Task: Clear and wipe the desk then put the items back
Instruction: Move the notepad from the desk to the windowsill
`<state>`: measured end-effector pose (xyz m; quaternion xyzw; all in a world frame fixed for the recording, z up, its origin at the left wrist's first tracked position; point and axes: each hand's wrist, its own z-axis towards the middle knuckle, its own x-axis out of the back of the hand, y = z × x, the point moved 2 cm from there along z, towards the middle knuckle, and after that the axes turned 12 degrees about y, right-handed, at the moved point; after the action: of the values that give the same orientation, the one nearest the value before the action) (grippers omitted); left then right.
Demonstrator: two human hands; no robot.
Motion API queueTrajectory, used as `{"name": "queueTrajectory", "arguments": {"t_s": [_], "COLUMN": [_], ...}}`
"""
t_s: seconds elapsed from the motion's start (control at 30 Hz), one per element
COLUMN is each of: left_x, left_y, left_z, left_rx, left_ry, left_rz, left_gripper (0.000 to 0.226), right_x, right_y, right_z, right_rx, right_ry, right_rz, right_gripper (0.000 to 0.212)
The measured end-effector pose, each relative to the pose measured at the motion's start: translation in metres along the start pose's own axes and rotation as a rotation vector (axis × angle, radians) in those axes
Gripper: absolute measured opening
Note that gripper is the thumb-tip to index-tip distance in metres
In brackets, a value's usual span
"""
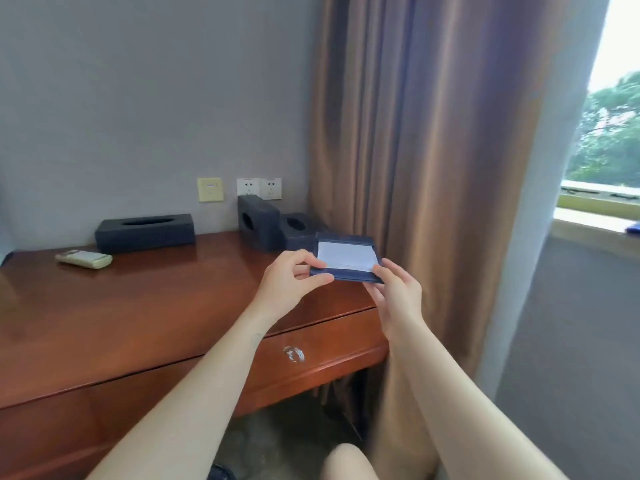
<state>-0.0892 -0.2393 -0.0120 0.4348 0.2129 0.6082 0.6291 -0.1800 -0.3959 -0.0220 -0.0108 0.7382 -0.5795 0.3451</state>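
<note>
- Hovering over the right end of the reddish wooden tabletop [156, 306], a flat dark blue note holder [346, 276] is tilting slightly toward the camera.
- Its raised back edge and two side flaps are framing a white sheet of paper [346, 255] lying inside it.
- The holder is sitting just in front of two dark boxes at the back right corner; whether its far edge is touching anything cannot be told.
- The left hand [287, 282] is pinching the holder's near left corner, with the thumb lying along the front edge and the curled fingers closing on top.
- The right hand [398, 299] is pinching the near right corner, with the thumb on top and the other fingers curling underneath.
- A faint grey line is running along the paper's lower edge, too blurred to read.
- A long dark tissue box [145, 233] is standing at the back by the wall, and a pale remote control [84, 259] is lying just in front of it, to the left.
- Of the two boxes, the upright box [258, 223] is showing its round hole on the side, while the low box [298, 230] beside it is showing its hole on top.
- Wall sockets [259, 187] are sitting just above the upright box.
</note>
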Motion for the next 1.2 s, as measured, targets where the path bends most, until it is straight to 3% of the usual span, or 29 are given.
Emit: {"name": "queueTrajectory", "arguments": {"t_s": [0.43, 0.97, 1.2], "left_x": [-0.165, -0.324, -0.368], "left_y": [0.113, 0.272, 0.316], "left_z": [-0.036, -0.114, -0.156], "left_rx": [-0.267, -0.358, -0.421], "left_ry": [-0.153, -0.568, -0.716], "left_rz": [-0.316, -0.675, -0.762], "left_gripper": [0.020, 0.015, 0.016], "right_x": [0.160, 0.333, 0.392], "right_y": [-0.141, -0.281, -0.312], "right_z": [0.002, -0.041, -0.068], "right_rx": [0.285, 0.653, 0.739], "right_ry": [0.278, 0.754, 0.908], "right_rz": [0.068, -0.001, 0.044], "right_gripper": [0.029, 0.009, 0.014]}}
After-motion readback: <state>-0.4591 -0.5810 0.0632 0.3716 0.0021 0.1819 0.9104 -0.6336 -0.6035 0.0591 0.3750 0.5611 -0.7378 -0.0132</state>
